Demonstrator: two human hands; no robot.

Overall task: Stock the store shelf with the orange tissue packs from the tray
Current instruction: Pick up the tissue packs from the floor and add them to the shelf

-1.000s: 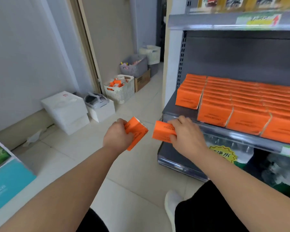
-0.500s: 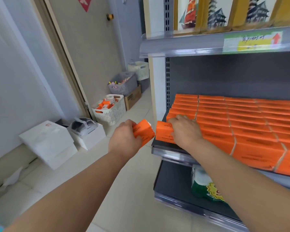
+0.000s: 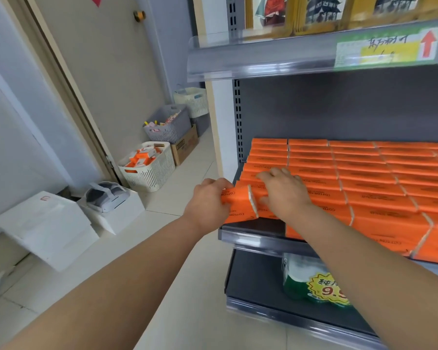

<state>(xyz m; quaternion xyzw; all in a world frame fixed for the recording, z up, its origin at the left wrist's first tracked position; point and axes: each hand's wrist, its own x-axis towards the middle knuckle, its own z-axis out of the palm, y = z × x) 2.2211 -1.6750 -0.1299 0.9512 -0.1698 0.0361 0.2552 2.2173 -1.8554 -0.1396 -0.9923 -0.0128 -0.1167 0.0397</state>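
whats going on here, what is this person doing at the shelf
A person is stocking a store shelf. The left hand grips one orange tissue pack at the shelf's front left corner. The right hand lies over the front of the leftmost row; whether it grips a pack is unclear. Rows of orange packs already fill the rest.

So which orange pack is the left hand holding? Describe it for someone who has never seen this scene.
Find the grey store shelf whose middle level is filled with flat rows of orange tissue packs. At its front left corner, the left hand grips one pack. Unlike its neighbours it is tilted, out of line, with its white end seam showing.
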